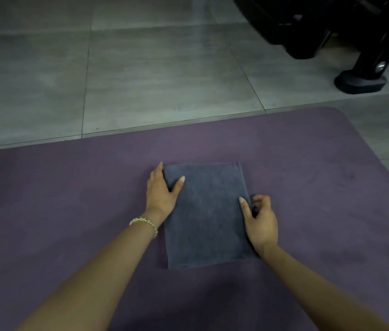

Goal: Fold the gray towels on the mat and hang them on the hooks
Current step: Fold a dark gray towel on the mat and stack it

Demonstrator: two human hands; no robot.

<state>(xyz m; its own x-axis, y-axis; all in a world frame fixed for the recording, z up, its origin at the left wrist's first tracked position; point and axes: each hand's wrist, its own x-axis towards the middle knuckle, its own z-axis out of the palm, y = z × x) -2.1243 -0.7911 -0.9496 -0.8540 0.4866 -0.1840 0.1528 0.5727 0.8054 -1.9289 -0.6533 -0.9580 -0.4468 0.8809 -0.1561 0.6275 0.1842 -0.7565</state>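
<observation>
Folded gray towel lying mid-mat. Left hand pinching its 10 o'clock edge, right hand pinching 3 o'clock edge. Both grips needing level lifting, keeping layers from sliding apart.

The folded terry towel is plain dark gray, the soft mat dusty purple, the tiled floor pale gray, the beaded bracelet cream.
</observation>
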